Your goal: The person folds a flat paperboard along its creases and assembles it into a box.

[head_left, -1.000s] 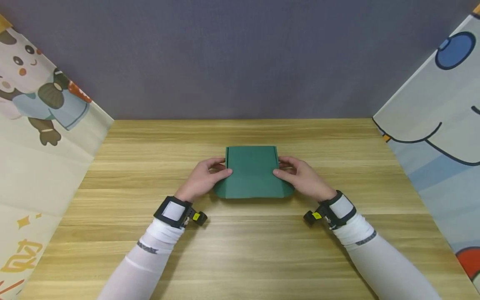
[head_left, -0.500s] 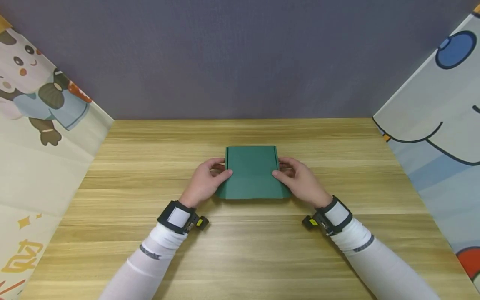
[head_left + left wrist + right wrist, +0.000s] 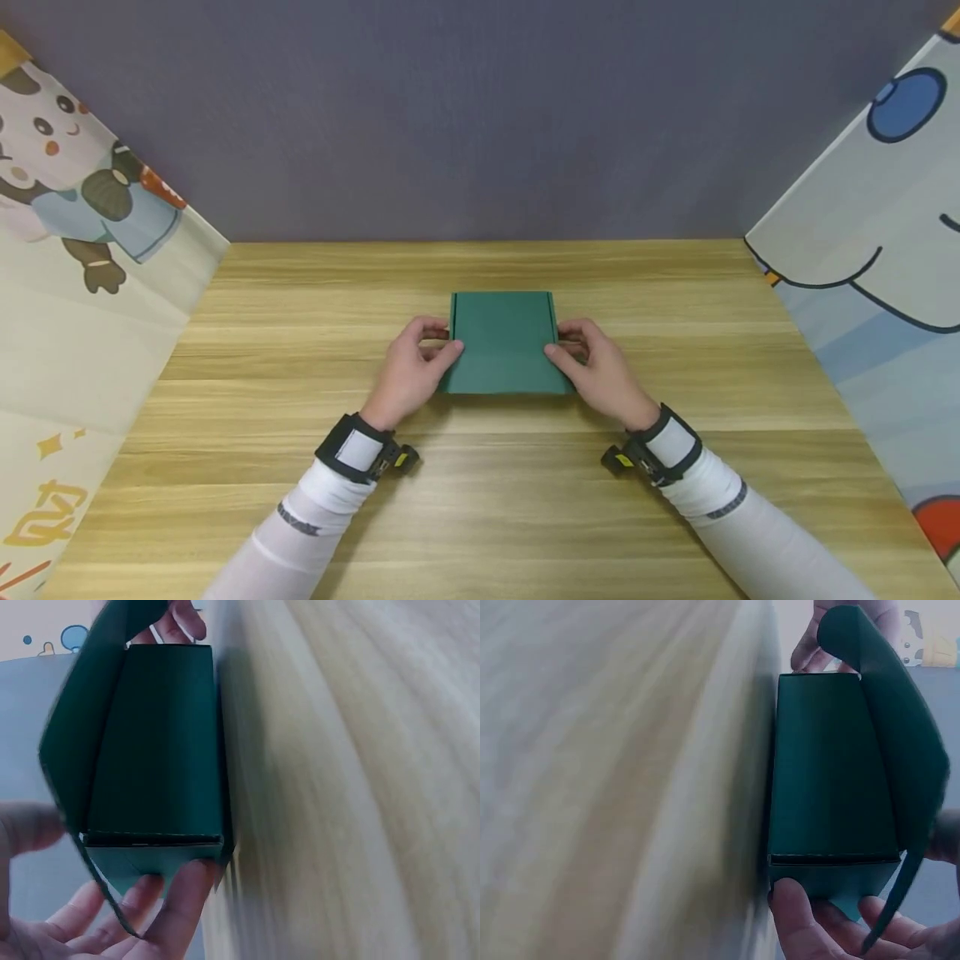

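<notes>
A green cardboard box (image 3: 504, 337) sits mid-table in the head view, its lid lying over the top. My left hand (image 3: 408, 367) grips its left side, thumb on the lid's edge and fingers against the side wall. On the opposite side, my right hand (image 3: 602, 368) holds it the same way. The left wrist view shows the box's front wall (image 3: 161, 742) exposed, with the lid's front flap (image 3: 67, 735) standing away from it. Seen from the right wrist, a side tab (image 3: 900, 900) hangs outside the end wall, in front of the fingers (image 3: 791, 904).
The box rests on a wood-grain table (image 3: 495, 508). A grey-purple wall panel (image 3: 480, 117) rises behind it. Printed cartoon panels stand at the left (image 3: 82, 333) and right (image 3: 847, 250). Each wrist wears a strapped-on camera (image 3: 405, 458).
Both wrists have shifted slightly toward me and inward. The tabs that stuck out at the lid's front corners now show less beside the hands. The box stays in place.
</notes>
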`<state>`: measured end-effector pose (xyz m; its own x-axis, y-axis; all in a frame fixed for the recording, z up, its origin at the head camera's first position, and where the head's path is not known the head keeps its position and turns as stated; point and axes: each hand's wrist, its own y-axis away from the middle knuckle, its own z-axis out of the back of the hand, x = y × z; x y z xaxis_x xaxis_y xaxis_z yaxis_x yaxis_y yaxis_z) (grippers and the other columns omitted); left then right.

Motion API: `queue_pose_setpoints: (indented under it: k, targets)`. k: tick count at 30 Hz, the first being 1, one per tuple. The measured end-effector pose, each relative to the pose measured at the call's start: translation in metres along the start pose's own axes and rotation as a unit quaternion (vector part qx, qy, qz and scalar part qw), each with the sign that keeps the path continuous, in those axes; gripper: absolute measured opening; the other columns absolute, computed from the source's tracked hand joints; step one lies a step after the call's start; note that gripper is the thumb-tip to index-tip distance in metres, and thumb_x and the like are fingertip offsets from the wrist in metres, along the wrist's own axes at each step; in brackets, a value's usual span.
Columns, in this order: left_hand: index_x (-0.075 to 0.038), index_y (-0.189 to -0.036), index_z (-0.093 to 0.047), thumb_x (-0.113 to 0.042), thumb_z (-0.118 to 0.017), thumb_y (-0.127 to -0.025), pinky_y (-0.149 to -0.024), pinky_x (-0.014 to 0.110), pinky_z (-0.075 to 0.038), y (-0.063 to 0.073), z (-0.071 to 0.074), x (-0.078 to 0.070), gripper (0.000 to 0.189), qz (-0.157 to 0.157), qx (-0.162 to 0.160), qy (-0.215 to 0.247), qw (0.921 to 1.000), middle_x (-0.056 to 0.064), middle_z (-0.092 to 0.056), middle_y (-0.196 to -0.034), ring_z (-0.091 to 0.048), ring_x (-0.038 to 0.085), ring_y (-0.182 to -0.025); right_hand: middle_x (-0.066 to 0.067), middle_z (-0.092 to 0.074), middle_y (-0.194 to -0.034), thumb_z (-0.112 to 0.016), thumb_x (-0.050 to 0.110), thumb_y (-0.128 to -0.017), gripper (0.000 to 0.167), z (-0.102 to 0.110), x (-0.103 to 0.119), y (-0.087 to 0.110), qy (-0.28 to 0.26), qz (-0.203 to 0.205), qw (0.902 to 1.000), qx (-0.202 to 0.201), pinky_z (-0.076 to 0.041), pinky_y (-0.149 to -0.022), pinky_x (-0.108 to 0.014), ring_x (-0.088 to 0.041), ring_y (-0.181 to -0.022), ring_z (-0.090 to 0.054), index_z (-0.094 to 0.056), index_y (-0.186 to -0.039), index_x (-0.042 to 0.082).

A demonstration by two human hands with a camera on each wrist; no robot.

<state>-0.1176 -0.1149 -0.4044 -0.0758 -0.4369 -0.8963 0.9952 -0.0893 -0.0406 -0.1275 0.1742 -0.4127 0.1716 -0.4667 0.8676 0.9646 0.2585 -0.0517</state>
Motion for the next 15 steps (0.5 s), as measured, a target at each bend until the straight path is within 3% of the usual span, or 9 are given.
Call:
queue_pose_setpoints:
  k: [3,7,10,15]
  targets:
    - [-0.016,-0.13,-0.052,-0.049,-0.061,-0.091,-0.078,0.036,-0.055,0.001,0.004,-0.003,0.052,-0.014,0.007,0.011,0.9998,0.001,-0.06,-0.121,-0.066,0.022,-0.097,-0.017,-0.05,-0.139,-0.058,0.032,-0.097,0.053,0.005,0.005,-0.001,-0.009,0.005,0.9999,0.004,-0.045,-0.102,-0.048,-0.032,-0.125,-0.053,-0.042,-0.139,0.004]
    - [-0.014,-0.132,-0.05,-0.054,-0.057,-0.092,-0.092,0.04,-0.051,0.0,0.01,-0.011,0.057,-0.043,0.01,0.026,0.9987,0.001,-0.058,-0.127,-0.061,0.021,-0.111,-0.014,-0.049,-0.141,-0.055,0.036,-0.098,0.054,0.013,0.016,-0.003,-0.015,0.015,0.9998,0.006,-0.041,-0.106,-0.049,-0.029,-0.128,-0.049,-0.041,-0.141,0.007]
    - [-0.011,-0.132,-0.05,-0.051,-0.055,-0.094,-0.101,0.043,-0.046,-0.001,0.015,-0.017,0.056,-0.067,0.013,0.035,0.9971,0.002,-0.056,-0.131,-0.056,0.018,-0.119,-0.013,-0.053,-0.137,-0.049,0.039,-0.101,0.052,0.02,0.025,-0.004,-0.026,0.018,0.9994,0.012,-0.048,-0.098,-0.048,-0.028,-0.122,-0.054,-0.041,-0.142,0.008]
    - [-0.011,-0.135,-0.049,-0.046,-0.058,-0.094,-0.095,0.04,-0.05,-0.001,0.022,-0.025,0.054,-0.085,0.02,0.046,0.9951,0.002,-0.055,-0.135,-0.062,0.017,-0.11,-0.016,-0.058,-0.128,-0.041,0.039,-0.103,0.051,0.029,0.038,-0.006,-0.015,0.027,0.9993,0.024,-0.056,-0.079,-0.035,-0.029,-0.109,-0.06,-0.04,-0.144,0.008]
